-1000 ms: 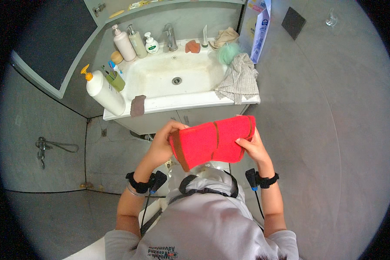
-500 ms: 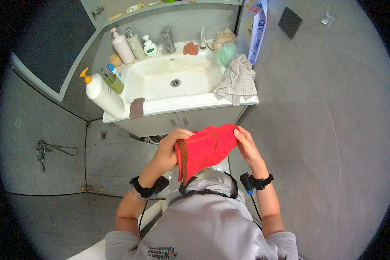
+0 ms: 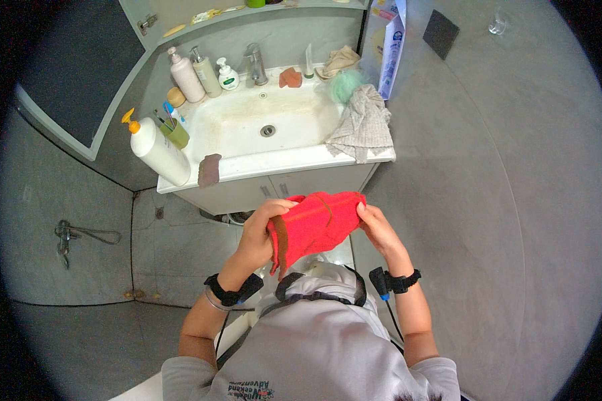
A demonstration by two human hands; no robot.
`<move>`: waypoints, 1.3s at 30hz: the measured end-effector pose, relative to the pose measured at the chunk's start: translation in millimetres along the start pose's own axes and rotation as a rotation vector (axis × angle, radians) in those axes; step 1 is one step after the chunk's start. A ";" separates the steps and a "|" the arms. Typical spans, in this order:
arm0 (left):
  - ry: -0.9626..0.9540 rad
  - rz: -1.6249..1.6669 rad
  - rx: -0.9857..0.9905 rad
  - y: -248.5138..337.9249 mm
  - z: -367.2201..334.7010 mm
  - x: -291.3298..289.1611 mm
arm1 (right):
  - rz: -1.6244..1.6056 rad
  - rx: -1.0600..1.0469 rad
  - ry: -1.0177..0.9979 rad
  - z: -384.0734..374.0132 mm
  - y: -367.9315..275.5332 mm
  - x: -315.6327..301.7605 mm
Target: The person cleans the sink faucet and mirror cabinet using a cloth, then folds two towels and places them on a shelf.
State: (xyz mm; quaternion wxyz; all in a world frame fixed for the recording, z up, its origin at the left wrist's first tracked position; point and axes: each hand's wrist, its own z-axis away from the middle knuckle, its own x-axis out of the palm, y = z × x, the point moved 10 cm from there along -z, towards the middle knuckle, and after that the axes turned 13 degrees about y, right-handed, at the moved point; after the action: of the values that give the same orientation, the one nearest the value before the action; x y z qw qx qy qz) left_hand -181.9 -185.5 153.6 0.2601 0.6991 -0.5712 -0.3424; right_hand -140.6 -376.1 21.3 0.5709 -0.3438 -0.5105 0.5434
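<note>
A folded red cloth [image 3: 318, 224] with a brown band along its left edge is stretched between my hands, in front of the sink cabinet and above my lap. My left hand [image 3: 257, 234] is closed on its left end, with the fingertips hidden behind or inside the fabric. At the opposite end, my right hand [image 3: 376, 227] pinches the upper right corner between thumb and fingers. The cloth looks like a towel or a knitted garment; its exact kind is unclear. Dark straps with small devices sit on both wrists.
Beyond my hands stands a white sink [image 3: 241, 147]. Along its left are pump bottles [image 3: 157, 150] and a green toothbrush cup [image 3: 174, 134]. On the right rim lie a grey cloth [image 3: 362, 127] and a green bath puff [image 3: 348, 85]. A brown cloth [image 3: 209, 170] hangs over the front edge.
The red cloth's right end and my right hand have shifted slightly left and down. Its lower edge has risen a little. Both hands keep their hold.
</note>
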 end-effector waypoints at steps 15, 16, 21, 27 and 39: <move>0.057 0.296 -0.320 -20.0 -10.4 -4.4 | 0.003 -0.378 0.043 19.9 -71.2 -10.9; 0.049 0.311 -0.335 -19.9 -12.4 -4.4 | -0.012 -0.394 0.068 19.3 -71.5 -13.7; -0.083 0.088 -0.467 -26.4 -9.9 -3.5 | 0.017 -0.447 0.177 24.1 -80.4 -15.0; -0.161 0.080 -0.495 -32.9 -8.5 -2.1 | -0.064 -0.583 0.184 44.9 -110.5 -12.0; -0.154 0.869 -1.147 -83.8 61.7 45.5 | -0.397 0.005 -0.034 4.9 -22.5 -24.5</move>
State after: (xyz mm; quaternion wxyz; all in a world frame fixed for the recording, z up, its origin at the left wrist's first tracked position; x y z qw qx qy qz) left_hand -172.7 -210.5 43.2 0.6578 0.1362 -0.5446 -0.5022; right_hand -136.5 -404.6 38.6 0.6591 -0.2258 -0.5765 0.4269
